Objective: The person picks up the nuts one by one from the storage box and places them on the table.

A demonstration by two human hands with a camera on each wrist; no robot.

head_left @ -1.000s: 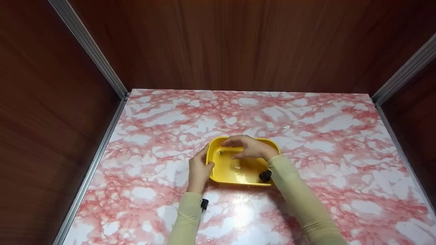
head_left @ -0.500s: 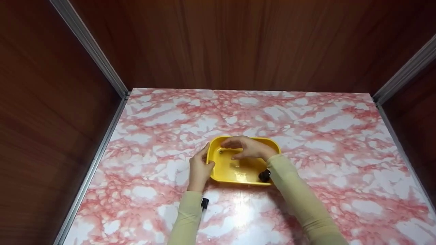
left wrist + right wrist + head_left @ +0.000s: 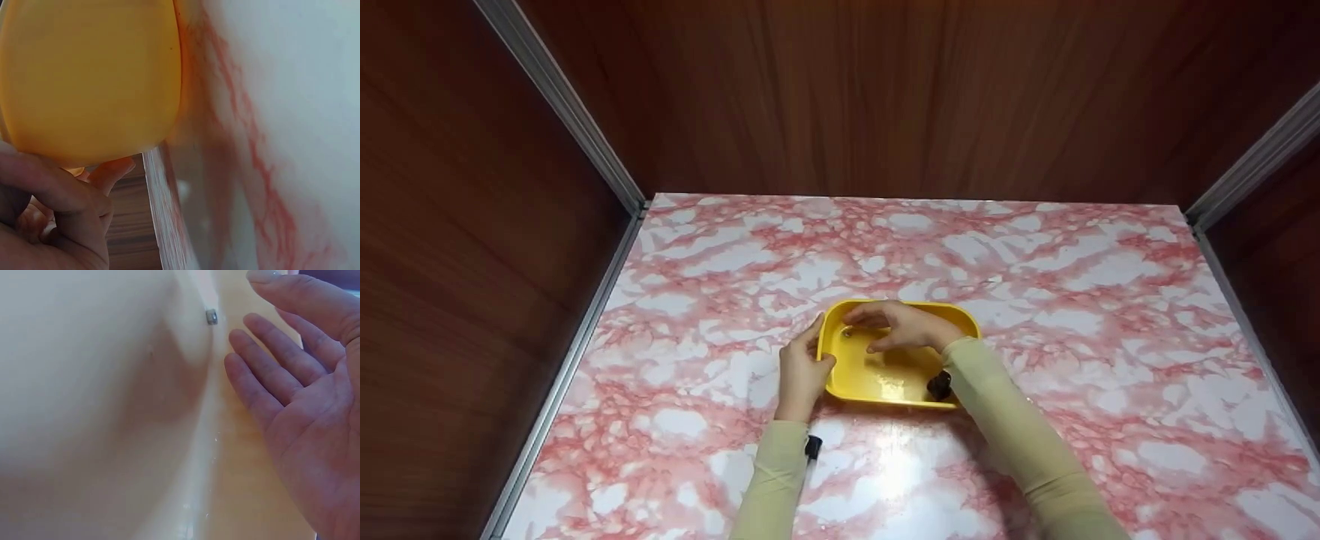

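Note:
A shallow yellow plastic tray (image 3: pixel 885 386) stands on the table in the head view. My left hand (image 3: pixel 802 375) pinches its left wall, the thumb over the rim and the fingers outside; the left wrist view shows this hand against the tray's outer wall (image 3: pixel 95 84). Over the tray's inside is my right hand (image 3: pixel 911 326), fingers loosely bent and nothing held. A small grey metal piece (image 3: pixel 847 333), perhaps a nut, lies on the tray floor near the far left corner. In the right wrist view this metal piece (image 3: pixel 211 316) is just beyond the fingertips, apart from them.
The tabletop (image 3: pixel 720 300) has a red and white marbled pattern. Dark wood-grain panels (image 3: pixel 840 97) rise at the back and both sides, with metal rails (image 3: pixel 562 112) at the corners. Black wrist cameras (image 3: pixel 939 385) sit at both cuffs, the right one over the tray.
My right hand has shifted very slightly left over the tray. The left hand keeps its grip on the wall, and the metal piece stays in the same corner.

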